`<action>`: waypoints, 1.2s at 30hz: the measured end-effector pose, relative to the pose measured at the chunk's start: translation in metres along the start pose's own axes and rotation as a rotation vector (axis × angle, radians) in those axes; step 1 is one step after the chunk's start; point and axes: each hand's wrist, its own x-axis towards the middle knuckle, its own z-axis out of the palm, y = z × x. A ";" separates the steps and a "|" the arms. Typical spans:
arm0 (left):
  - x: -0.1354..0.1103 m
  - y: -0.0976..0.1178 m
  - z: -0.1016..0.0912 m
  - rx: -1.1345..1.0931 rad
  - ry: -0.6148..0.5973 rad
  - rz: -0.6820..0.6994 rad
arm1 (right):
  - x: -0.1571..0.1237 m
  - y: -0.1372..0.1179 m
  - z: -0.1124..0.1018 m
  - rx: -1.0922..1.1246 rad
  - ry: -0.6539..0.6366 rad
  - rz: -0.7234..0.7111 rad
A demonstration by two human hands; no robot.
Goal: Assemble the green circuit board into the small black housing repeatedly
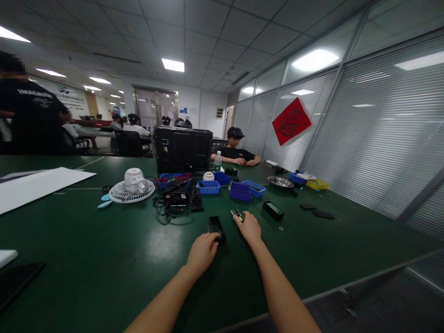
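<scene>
My left hand (pixel 203 252) grips the near end of a black rectangular case (pixel 215 224), which lies on the green table. The case looks hollow, but its inside is too dark to make out. To the right of it, my right hand (pixel 249 227) is closed on a small part with pale metal prongs (pixel 237 213) and a spot of yellow; my fingers cover most of it. Farther right sits a second black case with a green inside or top (pixel 274 209), touched by neither hand. A small pale ring (pixel 280 228) lies near that case.
Beyond my hands stand blue bins (pixel 240 191), a tangle of cables around a black box (pixel 178 199), a white fan (pixel 132 189), a metal bowl (pixel 280 183) and a bottle (pixel 217 162). Flat black pieces (pixel 323 214) lie at right. A person (pixel 239 152) sits across the table.
</scene>
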 end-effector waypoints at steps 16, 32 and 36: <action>0.004 -0.010 0.005 -0.103 0.056 -0.013 | -0.016 -0.024 0.012 0.099 -0.027 -0.222; 0.003 -0.005 0.000 -0.182 0.146 0.003 | -0.014 -0.026 0.001 0.301 0.064 -0.025; 0.004 -0.007 0.004 -0.218 0.124 -0.029 | -0.023 -0.035 -0.006 0.542 0.212 -0.107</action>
